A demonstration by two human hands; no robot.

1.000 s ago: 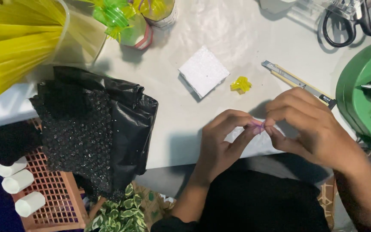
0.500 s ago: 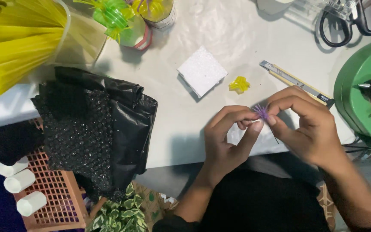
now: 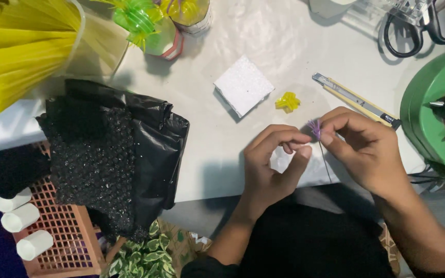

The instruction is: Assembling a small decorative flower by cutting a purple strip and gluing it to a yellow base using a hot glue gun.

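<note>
My right hand [image 3: 361,146] pinches a small purple tuft [image 3: 314,127] on a thin dark wire stem between thumb and forefinger, above the white table's [image 3: 217,134] near edge. My left hand [image 3: 271,164] sits just to its left, fingers curled, thumb and forefinger tips close together right beside the tuft, holding nothing that I can see. A small yellow folded piece [image 3: 288,101] lies on the table just beyond both hands.
A white foam square [image 3: 243,84] and a utility knife [image 3: 356,100] lie beyond the hands. Black scissors [image 3: 421,25] are far right, a green tray [image 3: 436,103] at the right edge. Black bubble wrap [image 3: 112,149] drapes over the table's left edge; yellow strips [image 3: 16,46] stand far left.
The two hands, earlier pressed together around the purple tuft, have parted slightly. The tuft now stands up in my right hand, and the wire stem hangs below it.
</note>
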